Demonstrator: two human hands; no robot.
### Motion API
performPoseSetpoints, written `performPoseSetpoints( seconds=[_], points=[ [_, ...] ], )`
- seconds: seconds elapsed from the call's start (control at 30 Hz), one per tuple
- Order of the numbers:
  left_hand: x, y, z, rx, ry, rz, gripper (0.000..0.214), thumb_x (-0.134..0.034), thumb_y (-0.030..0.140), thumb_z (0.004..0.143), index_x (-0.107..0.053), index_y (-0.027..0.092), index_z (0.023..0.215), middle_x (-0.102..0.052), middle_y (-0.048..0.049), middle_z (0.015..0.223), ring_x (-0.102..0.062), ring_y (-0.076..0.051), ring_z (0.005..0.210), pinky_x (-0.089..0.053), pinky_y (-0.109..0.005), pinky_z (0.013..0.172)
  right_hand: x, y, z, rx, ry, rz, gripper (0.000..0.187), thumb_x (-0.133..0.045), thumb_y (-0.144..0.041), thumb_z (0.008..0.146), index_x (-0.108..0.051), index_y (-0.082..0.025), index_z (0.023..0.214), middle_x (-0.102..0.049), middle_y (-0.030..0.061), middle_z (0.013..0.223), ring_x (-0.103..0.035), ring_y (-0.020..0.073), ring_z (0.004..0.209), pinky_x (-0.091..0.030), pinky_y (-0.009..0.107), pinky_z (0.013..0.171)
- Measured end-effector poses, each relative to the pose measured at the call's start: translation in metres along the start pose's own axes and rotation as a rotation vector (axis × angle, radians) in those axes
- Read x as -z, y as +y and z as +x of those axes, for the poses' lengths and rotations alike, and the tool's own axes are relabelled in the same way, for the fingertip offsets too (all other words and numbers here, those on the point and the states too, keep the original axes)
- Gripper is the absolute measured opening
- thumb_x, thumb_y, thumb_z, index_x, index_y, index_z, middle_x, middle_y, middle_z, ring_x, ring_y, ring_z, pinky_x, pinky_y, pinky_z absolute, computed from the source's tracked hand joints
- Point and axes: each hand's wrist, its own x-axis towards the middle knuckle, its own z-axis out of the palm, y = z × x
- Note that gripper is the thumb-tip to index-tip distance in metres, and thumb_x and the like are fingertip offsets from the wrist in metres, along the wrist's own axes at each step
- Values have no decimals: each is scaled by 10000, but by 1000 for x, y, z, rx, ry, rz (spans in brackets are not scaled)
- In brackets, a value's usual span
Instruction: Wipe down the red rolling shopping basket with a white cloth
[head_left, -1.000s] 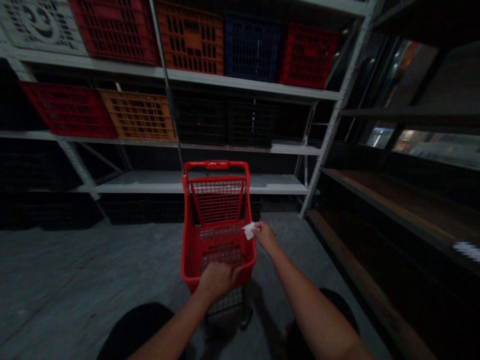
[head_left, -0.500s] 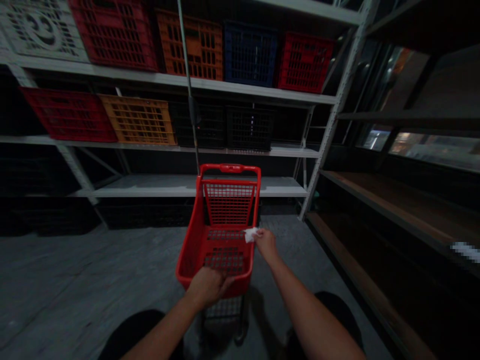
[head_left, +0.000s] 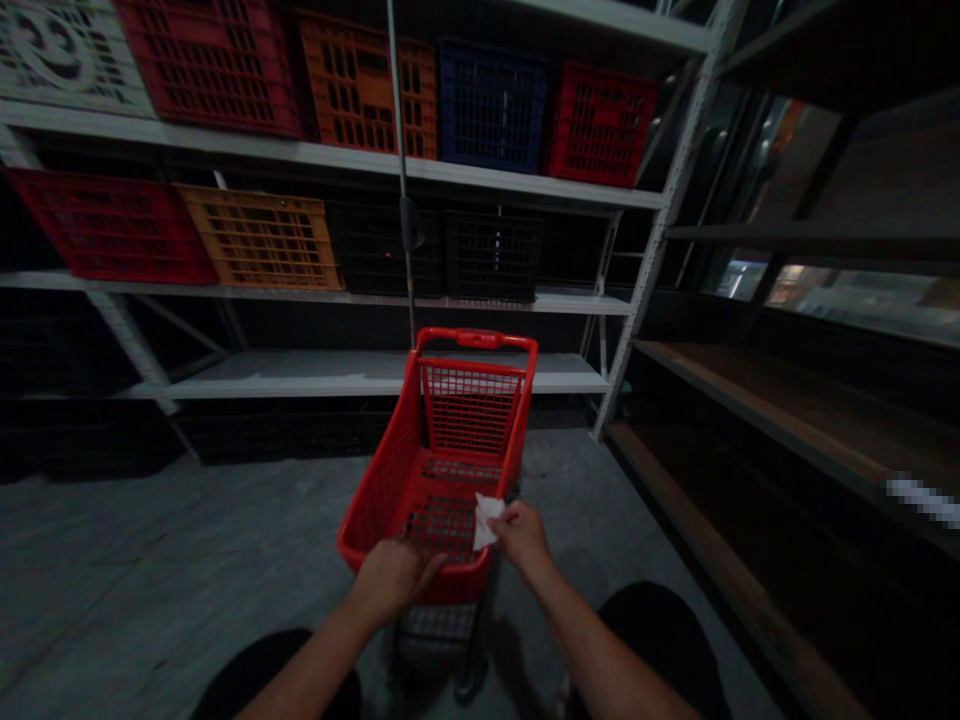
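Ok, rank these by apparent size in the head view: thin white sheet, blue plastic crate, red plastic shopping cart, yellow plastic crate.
1. Red plastic shopping cart
2. Blue plastic crate and yellow plastic crate: too alike to rank
3. Thin white sheet, clearly smallest

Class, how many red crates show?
3: upper-left red crate beside the orange crate; upper-right red crate beside the blue crate; lower red crate beside the yellow crate. Darkness may hide more.

Plastic crates (head_left: 367,80) line the pale metal shelving (head_left: 300,386)
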Motion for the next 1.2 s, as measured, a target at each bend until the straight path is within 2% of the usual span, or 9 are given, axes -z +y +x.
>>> performPoseSetpoints(
  seconds=[0.13,0.23,0.3,0.43,0.53,0.67,0.8,1.07,1.2],
  points=[
    [-2,-8,-5,-36,-2,-19,674,-83,520,840,-639,167,697,-662,-103,695,-607,-185,696,-392,-283,641,6,-25,43,64,106,-65,143,-593,-236,544,-471,-207,476,-529,-44,452,-493,123,457,-357,213,445],
    [-1,-17,-10,-73,-4,-34,672,-75,517,842,-631,170,689,-657,-100,684,-602,-181,697,-394,-291,667,11,-43,85,25,173,-122,154,-588,-239,541,-458,-201,467,-531,-37,461,-502,124,475,-355,214,468],
    [2,-22,-13,-64,-18,-39,664,-87,525,840,-627,174,679,-654,-96,680,-603,-178,700,-397,-287,682,10,-46,97,7,166,-124,158,-583,-233,545,-449,-198,468,-530,-32,460,-500,122,468,-340,212,458],
    [11,-14,-7,64,-44,-48,639,-106,548,834,-623,188,721,-662,-90,730,-616,-193,732,-415,-286,666,-6,-36,71,4,77,-95,147,-595,-208,546,-464,-192,483,-526,-36,433,-500,118,432,-332,204,437],
    [12,13,9,131,-14,-82,506,-232,546,821,-574,199,955,-667,-86,824,-623,-213,781,-434,-298,657,-22,-26,30,-3,-34,-54,130,-598,-242,574,-500,-186,509,-536,-31,435,-503,118,420,-336,202,431],
    [-1,45,25,268,25,-60,391,-263,326,861,-496,86,1063,-657,-161,808,-636,-227,769,-452,-307,635,-38,-27,3,13,-44,-66,126,-607,-230,564,-511,-187,494,-567,-19,482,-526,126,477,-350,204,462],
    [-13,48,27,312,48,-36,376,-231,298,878,-489,82,1046,-655,-163,749,-645,-228,711,-458,-300,582,-42,-33,14,44,9,-103,118,-598,-235,582,-515,-189,512,-572,-16,500,-523,125,483,-354,207,474],
    [-11,47,30,336,41,-18,357,-205,282,893,-503,111,988,-656,-133,723,-649,-223,721,-469,-297,583,-32,-42,72,127,115,-287,131,-589,-265,617,-527,-183,536,-590,-4,528,-538,127,509,-356,201,482],
    [-13,46,30,333,73,-26,350,-205,263,892,-510,115,978,-659,-127,724,-650,-218,715,-474,-295,588,-25,-48,75,168,110,-302,141,-591,-282,644,-543,-176,565,-603,8,558,-553,127,531,-368,202,508]
  ],
)
